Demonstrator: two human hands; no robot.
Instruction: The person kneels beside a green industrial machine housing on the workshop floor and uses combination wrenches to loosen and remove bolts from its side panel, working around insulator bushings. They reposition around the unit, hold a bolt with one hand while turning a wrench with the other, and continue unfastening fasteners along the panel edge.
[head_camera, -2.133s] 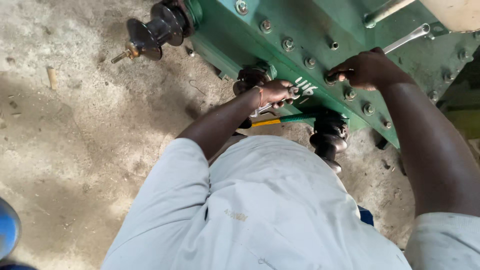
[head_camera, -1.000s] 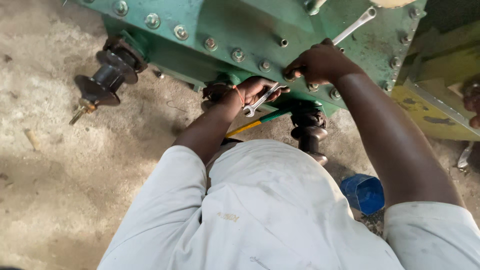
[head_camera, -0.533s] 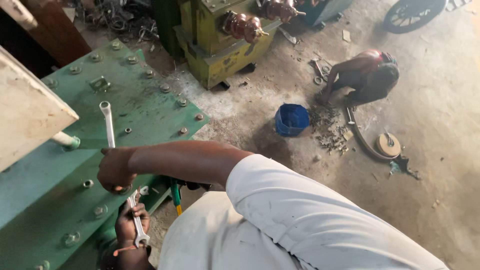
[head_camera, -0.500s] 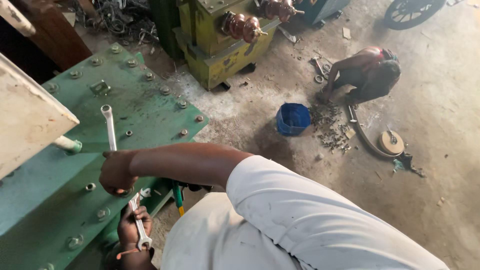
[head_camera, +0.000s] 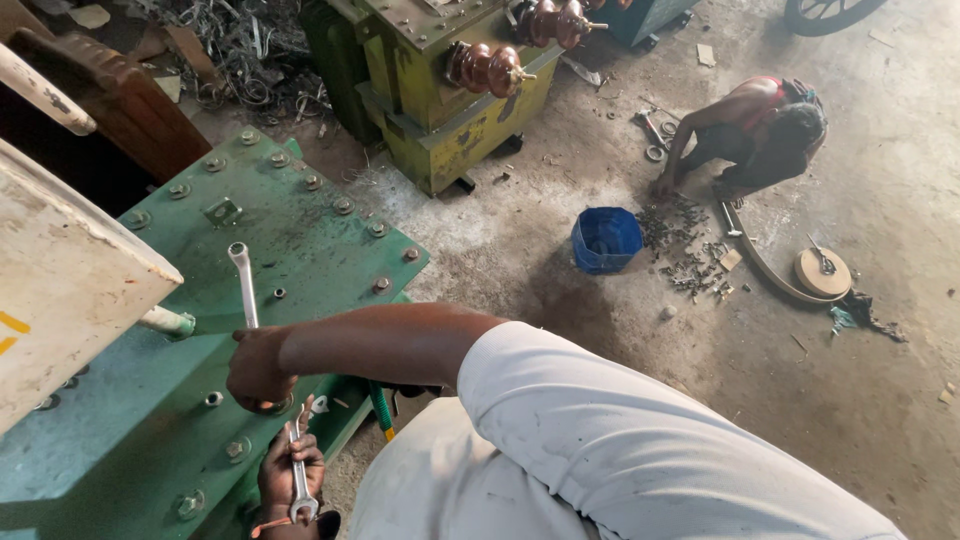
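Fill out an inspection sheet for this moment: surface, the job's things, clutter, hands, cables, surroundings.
Surface: green bolted metal lid, flat, ringed with bolts; bare concrete floor around it.
Job's things: long spanner standing up from the lid; second spanner at the lid's lower edge.
Clutter: blue bucket, scattered small metal parts, a round disc.
Hands: right hand closed on the long spanner's lower end; left hand gripping the second spanner.
Cables: nothing seen.
Surroundings: yellow-green cabinet with brown insulators; another person crouching over the parts; tangled metal scrap.
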